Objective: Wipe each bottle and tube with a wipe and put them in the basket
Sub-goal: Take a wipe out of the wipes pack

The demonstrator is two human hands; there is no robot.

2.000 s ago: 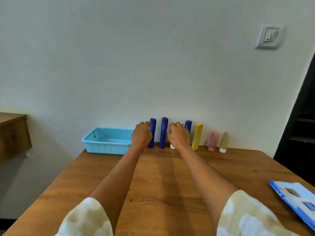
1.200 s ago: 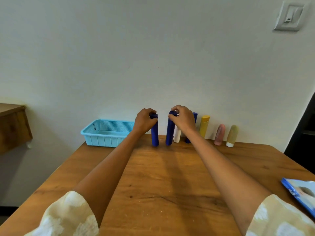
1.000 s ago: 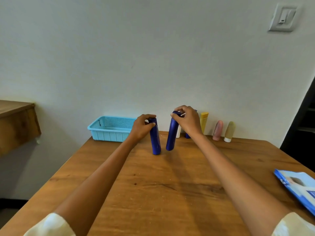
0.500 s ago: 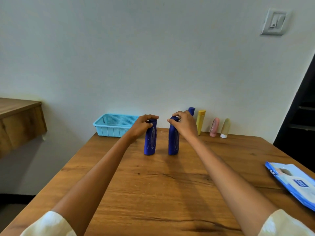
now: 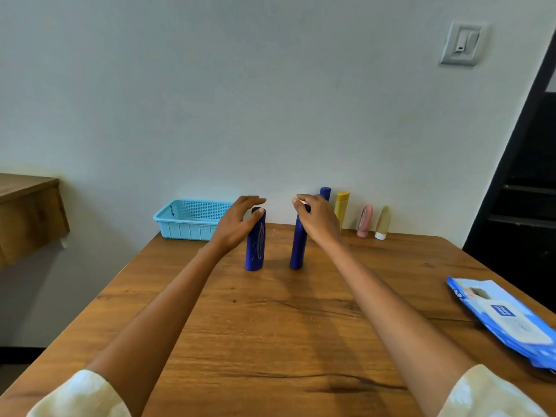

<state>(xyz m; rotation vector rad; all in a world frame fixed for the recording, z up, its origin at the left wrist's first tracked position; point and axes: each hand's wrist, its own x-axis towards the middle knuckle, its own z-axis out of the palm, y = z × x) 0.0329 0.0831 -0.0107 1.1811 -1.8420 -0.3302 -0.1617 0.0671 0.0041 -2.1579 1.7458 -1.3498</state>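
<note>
light blue basket (image 5: 192, 219) at table's far edge; contents unseen.

Two upright blue bottles: left hand (image 5: 236, 225) loosening beside the left bottle (image 5: 255, 242), right hand (image 5: 319, 219) gripping the right bottle (image 5: 298, 246).

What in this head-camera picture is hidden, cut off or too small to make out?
- Top of the right dark blue tube: covered by the right hand.
- White item pinched in that hand's fingers: too small to identify.
- Inside of the light blue plastic basket: hidden by its wall and the left hand.
- Blue wipes pack: cut off by the right edge, label print unreadable.
- Marks on the left dark blue tube: too blurred to read.
</note>
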